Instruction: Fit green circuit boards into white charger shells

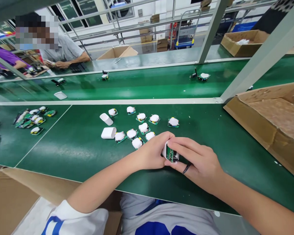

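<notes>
White-and-blue fabric sleeve [82,220], near left; left hand [152,152] and right hand [201,160] grip a white plastic casing [164,150] and green circuit board [170,153], which uneven pressure could bend.

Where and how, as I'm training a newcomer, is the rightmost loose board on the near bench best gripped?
Probably by opposite green edges of that board, coming from above and its right: it lies flat, white top uppermost, green corners showing, with neighbouring boards to its left.
</notes>
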A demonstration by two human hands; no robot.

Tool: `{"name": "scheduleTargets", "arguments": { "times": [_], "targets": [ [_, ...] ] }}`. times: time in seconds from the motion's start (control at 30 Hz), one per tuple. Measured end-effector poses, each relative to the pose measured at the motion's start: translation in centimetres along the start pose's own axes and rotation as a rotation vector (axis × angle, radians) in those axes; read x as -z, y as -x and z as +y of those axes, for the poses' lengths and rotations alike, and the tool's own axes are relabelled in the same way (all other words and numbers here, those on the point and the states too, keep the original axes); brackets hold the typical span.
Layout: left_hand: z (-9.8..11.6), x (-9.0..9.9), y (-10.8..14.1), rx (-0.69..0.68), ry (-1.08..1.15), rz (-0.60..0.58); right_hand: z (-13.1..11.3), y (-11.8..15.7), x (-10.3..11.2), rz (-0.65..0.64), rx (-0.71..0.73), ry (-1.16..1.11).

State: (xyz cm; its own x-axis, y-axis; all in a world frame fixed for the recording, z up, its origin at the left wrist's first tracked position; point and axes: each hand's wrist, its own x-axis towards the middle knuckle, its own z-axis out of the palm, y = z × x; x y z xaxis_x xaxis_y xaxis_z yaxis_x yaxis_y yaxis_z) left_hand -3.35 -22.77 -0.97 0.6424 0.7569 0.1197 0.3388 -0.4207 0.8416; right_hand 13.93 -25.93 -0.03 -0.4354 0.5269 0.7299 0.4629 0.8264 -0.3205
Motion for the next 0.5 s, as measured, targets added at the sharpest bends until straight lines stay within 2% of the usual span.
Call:
{"name": "scheduleTargets", "arguments": {
  "times": [0.1, 0.3, 0.5],
  "targets": [
    [-0.01, -0.02, -0.06, 0.014, 0.023, -0.005, 0.08, -0.02, -0.01, -0.009, 0.020, 0.003],
    [0.08, 0.01, -0.06, -0.049, 0.153, 0.001, -0.01, -0.50, 0.79, -0.009, -0.147, -0.171],
    [-0.04, -0.07, -0.05, -0.028, 0.170, -0.006, 0.06, -0.32, 0.25, -0.017, -0.126, -0.185]
  ]
}}
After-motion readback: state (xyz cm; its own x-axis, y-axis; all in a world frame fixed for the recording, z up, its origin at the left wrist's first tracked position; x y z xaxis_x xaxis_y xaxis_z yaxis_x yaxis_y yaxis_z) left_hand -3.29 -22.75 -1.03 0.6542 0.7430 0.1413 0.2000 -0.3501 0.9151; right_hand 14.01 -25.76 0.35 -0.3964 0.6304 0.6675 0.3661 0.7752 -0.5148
